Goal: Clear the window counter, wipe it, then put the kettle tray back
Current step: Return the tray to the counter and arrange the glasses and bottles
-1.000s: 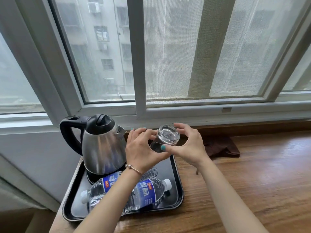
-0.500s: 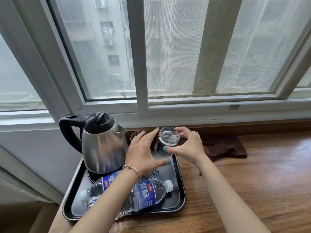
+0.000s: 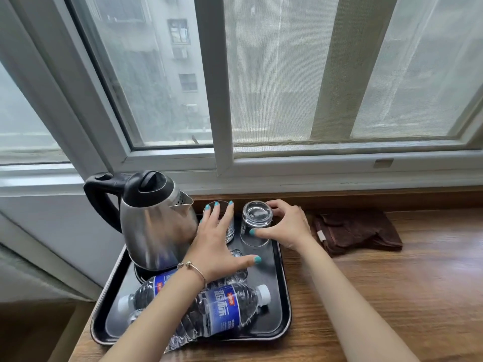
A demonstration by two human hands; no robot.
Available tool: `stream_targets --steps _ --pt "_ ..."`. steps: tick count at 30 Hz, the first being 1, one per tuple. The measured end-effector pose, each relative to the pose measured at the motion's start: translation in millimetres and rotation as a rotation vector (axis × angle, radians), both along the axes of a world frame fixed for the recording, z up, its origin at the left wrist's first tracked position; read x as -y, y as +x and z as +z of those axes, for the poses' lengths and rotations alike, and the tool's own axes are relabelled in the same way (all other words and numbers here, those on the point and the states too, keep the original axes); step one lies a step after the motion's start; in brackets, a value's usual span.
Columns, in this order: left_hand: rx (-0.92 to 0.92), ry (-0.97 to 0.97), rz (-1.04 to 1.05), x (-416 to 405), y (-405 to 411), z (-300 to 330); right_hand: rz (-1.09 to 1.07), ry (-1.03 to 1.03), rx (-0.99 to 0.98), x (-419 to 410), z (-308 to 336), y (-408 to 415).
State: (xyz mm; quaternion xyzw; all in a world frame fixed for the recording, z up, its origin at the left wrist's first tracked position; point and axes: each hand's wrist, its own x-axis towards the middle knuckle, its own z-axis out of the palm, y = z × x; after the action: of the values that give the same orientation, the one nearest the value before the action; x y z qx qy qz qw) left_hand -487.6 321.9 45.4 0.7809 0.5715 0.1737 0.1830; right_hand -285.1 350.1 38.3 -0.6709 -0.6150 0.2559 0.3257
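Observation:
A black tray (image 3: 283,291) sits at the left end of the wooden window counter (image 3: 392,296). On it stand a steel kettle (image 3: 154,223) with a black lid and handle, and two plastic water bottles (image 3: 222,309) lying on their sides. My right hand (image 3: 285,226) grips an upturned clear glass (image 3: 254,223) standing on the tray's far right corner. My left hand (image 3: 217,244) hovers with spread straight fingers over a second glass (image 3: 217,207) beside the kettle, partly hiding it.
A folded brown cloth (image 3: 358,231) lies on the counter right of the tray, against the back ledge. The white window frame (image 3: 313,163) runs along the back. Left of the tray the counter ends at a grey wall (image 3: 52,231).
The upturned glass has gone down from mid-air onto the tray's far right corner in my right hand. My left hand has let go of it and spread over the other glass.

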Motion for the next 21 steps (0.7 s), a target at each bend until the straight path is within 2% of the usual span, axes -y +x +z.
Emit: stream_targets --steps 7,14,18,21 --pt "0.018 -0.038 0.014 1.0 4.1 0.0 0.042 0.003 0.039 -4.8 -5.8 -0.9" --pt "0.012 0.046 0.063 -7.4 7.8 1.8 0.047 0.019 0.035 -6.4 -8.3 2.3" --pt "-0.145 0.180 0.166 -19.4 12.7 10.5 0.063 0.026 0.028 -4.5 -8.4 7.6" --pt "-0.305 0.185 0.201 -29.7 16.4 14.6 0.027 0.054 -0.040 0.4 -9.2 14.9"
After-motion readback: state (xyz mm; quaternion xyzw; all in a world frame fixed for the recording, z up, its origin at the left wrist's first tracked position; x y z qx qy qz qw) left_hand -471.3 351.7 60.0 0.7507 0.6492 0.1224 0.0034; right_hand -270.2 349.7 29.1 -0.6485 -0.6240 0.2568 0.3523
